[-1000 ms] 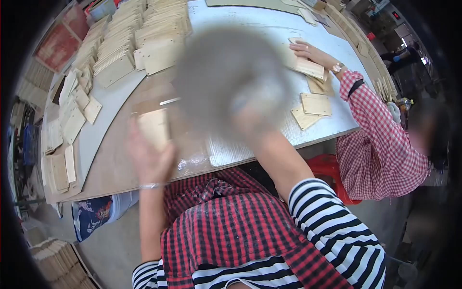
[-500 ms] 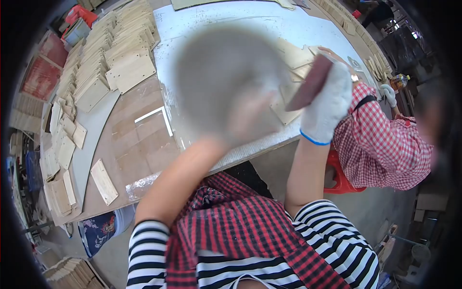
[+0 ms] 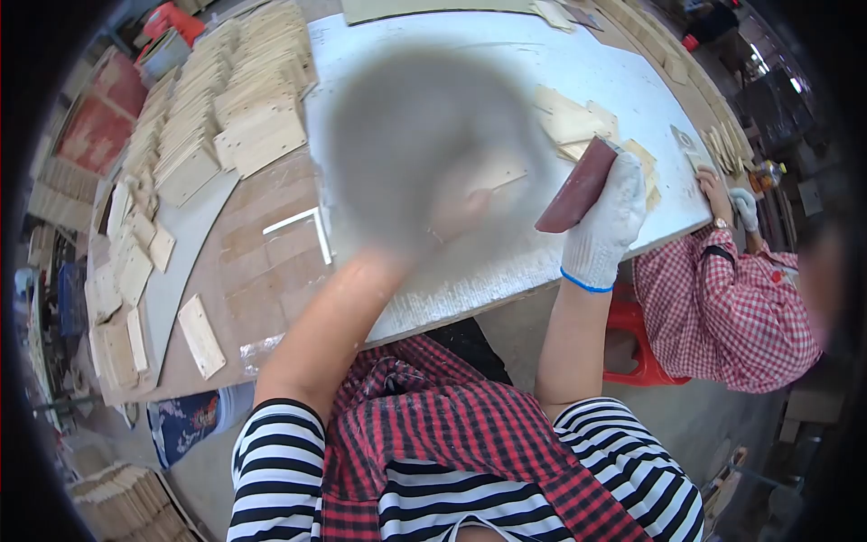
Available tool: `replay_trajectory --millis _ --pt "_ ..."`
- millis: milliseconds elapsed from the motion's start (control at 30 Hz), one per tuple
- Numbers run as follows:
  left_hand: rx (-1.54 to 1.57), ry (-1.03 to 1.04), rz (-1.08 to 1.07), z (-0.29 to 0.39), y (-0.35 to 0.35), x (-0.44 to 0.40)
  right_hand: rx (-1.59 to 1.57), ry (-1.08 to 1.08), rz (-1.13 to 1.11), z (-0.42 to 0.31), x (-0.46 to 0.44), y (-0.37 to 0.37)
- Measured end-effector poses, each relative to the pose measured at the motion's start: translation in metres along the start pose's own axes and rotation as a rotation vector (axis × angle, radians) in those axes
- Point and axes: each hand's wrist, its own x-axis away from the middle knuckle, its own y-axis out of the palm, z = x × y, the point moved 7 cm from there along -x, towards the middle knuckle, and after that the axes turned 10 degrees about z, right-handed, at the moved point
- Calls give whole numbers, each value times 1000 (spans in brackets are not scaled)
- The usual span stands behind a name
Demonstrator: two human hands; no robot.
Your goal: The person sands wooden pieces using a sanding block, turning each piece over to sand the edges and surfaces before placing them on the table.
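Note:
My right hand (image 3: pixel 614 199), in a white knit glove with a blue cuff, grips a dark red piece of sandpaper (image 3: pixel 578 187) that looks folded or wrapped round a block. It is raised above the table's near edge. My bare left hand (image 3: pixel 456 217) is partly hidden by a grey blurred patch. Its thumb shows against a thin pale wooden panel (image 3: pixel 504 178) with small dark holes, most of which lies behind the blur. Beyond my right hand, several loose wooden panels (image 3: pixel 573 122) lie on the white tabletop (image 3: pixel 461 294).
Long rows of stacked wooden panels (image 3: pixel 262 126) fill the table's left side. A single narrow panel (image 3: pixel 200 337) and a white L-shaped strip (image 3: pixel 321 230) lie nearer. At right, a co-worker in a checked top (image 3: pixel 750 312) sits beside a red stool (image 3: pixel 632 348).
My right hand with the sandpaper has dropped slightly and the sandpaper has turned. The wooden panel by my left hand shows more clearly. The co-worker's hand now rests on the table edge.

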Motion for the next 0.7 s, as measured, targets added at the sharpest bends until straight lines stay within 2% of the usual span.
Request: replay_trajectory --millis 33,167,233,267,333,367,433,467,500,567,633,700 --pt "-21 -2 99 -7 -18 2 -12 15 -16 0 5 10" --pt "-185 -18 222 -20 -98 34 94 107 -17 3 27 40" --pt "-160 -223 171 -63 -119 88 181 68 -81 3 40 56" --pt "-185 -235 177 -68 -135 112 193 70 -61 6 45 60" --pt "-531 -385 148 -75 -166 159 191 113 -72 17 55 66" --pt "-544 -401 155 -70 -174 170 207 138 -70 22 58 69" --pt "-520 -541 0 -67 -178 183 232 145 -158 25 67 82" --pt "-543 -519 -127 -62 -176 186 262 143 -231 27 72 91" --pt "-541 -538 -122 -64 -177 188 268 149 -248 30 75 96" --pt "-414 -428 -102 -65 -177 187 281 201 -289 42 86 104" --pt "-304 -408 -121 -92 -157 189 342 209 -317 49 103 119" --pt "-121 -478 29 -101 -146 187 404 217 -340 68 116 126"
